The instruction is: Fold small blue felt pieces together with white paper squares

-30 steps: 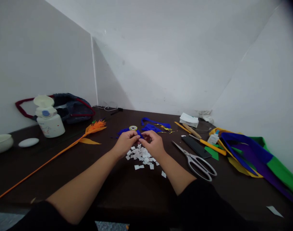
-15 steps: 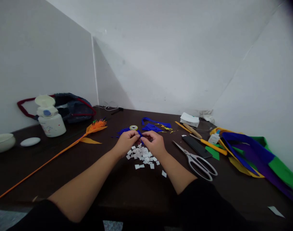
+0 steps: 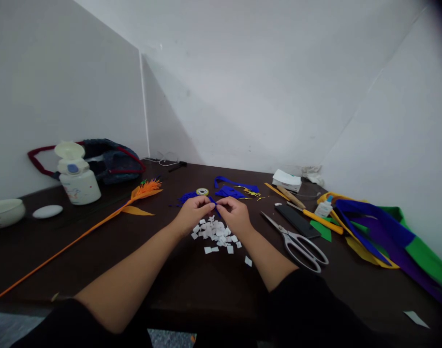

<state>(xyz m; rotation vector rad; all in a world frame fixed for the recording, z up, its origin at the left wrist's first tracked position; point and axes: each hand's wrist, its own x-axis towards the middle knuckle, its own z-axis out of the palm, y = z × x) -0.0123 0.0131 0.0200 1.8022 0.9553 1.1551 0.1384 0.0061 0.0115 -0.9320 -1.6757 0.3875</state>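
Note:
My left hand (image 3: 192, 214) and my right hand (image 3: 236, 216) meet over the middle of the dark table (image 3: 170, 280), fingertips pinched together on a small blue paper piece (image 3: 214, 206). Just below my hands lies a heap of small white paper squares (image 3: 216, 234). Behind my hands lie more blue paper scraps (image 3: 230, 189) and a yellow tape roll (image 3: 202, 192).
Scissors (image 3: 297, 239), a black flat case (image 3: 295, 220), a yellow-handled tool (image 3: 317, 218) and a small glue bottle (image 3: 323, 207) lie to the right, with coloured paper sheets (image 3: 388, 237). To the left are an orange paper flower on a long stem (image 3: 97, 224), a white bottle (image 3: 78, 176), a bag (image 3: 105, 159) and a bowl (image 3: 5, 212).
My hands have closed in a little; the fingertips of both now touch on the blue piece. The view has shifted slightly.

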